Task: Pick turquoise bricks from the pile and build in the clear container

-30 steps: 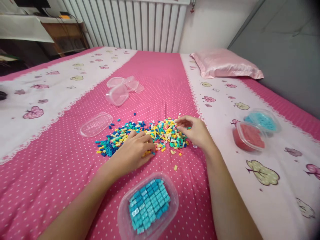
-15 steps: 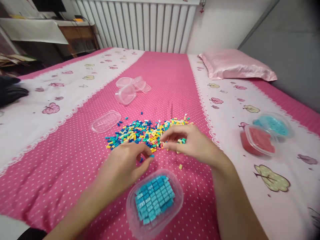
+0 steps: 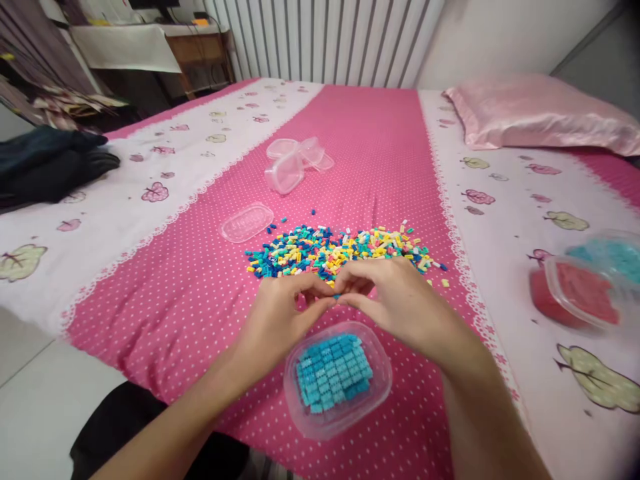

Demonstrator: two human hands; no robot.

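Observation:
My left hand (image 3: 280, 313) and my right hand (image 3: 395, 297) meet fingertip to fingertip, both closed in a pinch. Between their tips shows a small blue toy brick (image 3: 337, 297), mostly covered by the fingers; whether it is one brick or more I cannot tell. Just beyond the hands lies a loose pile of small toy bricks (image 3: 300, 248) in blue, green, yellow, white and pink. On the near side, below the fingers, a clear plastic container (image 3: 295, 420) holds rows of joined blue bricks (image 3: 334, 373).
An oval clear lid (image 3: 247, 223) lies left of the pile, with several clear containers (image 3: 287, 173) farther back. At the right stand a container of red pieces (image 3: 583, 293) and one of turquoise pieces (image 3: 620, 257). A pink pillow (image 3: 540, 113) and dark clothing (image 3: 55, 163) lie on the bed.
My hands have come together, and my right hand has left the pile to join the left at the blue brick. The view has shifted, so the bed's near edge shows more.

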